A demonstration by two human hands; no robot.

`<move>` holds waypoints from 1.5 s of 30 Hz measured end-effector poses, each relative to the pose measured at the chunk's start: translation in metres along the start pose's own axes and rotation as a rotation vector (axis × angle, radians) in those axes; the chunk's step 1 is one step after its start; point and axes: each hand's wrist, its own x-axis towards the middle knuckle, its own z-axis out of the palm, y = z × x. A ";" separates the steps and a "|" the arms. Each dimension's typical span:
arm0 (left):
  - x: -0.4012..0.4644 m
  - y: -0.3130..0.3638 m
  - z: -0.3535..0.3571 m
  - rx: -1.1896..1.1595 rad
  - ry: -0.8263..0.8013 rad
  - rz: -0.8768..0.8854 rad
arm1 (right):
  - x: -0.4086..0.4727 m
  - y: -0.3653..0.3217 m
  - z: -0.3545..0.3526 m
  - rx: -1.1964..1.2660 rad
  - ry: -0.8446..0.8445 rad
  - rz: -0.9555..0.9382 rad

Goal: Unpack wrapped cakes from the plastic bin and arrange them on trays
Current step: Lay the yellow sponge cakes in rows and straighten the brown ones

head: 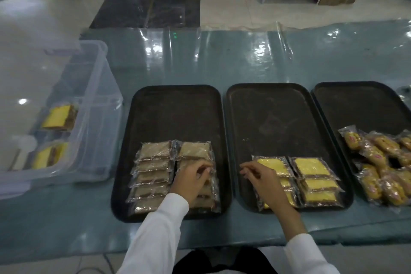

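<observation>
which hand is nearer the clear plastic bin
Left. The left hand is over the brown cakes on the tray beside the bin; the right hand is one tray further away.

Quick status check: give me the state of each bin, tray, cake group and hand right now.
Plastic bin: open, two yellow cakes left inside.
Left tray: near half filled with brown cakes.
Middle tray: near end holds yellow cakes.
Right tray: piled orange snack packs.
Left hand: fingers curled on brown cakes.
Right hand: fingers curled over yellow cakes.
</observation>
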 end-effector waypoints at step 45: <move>-0.058 -0.067 -0.367 -0.252 0.443 0.218 | 0.065 -0.333 0.180 0.442 -0.171 -0.209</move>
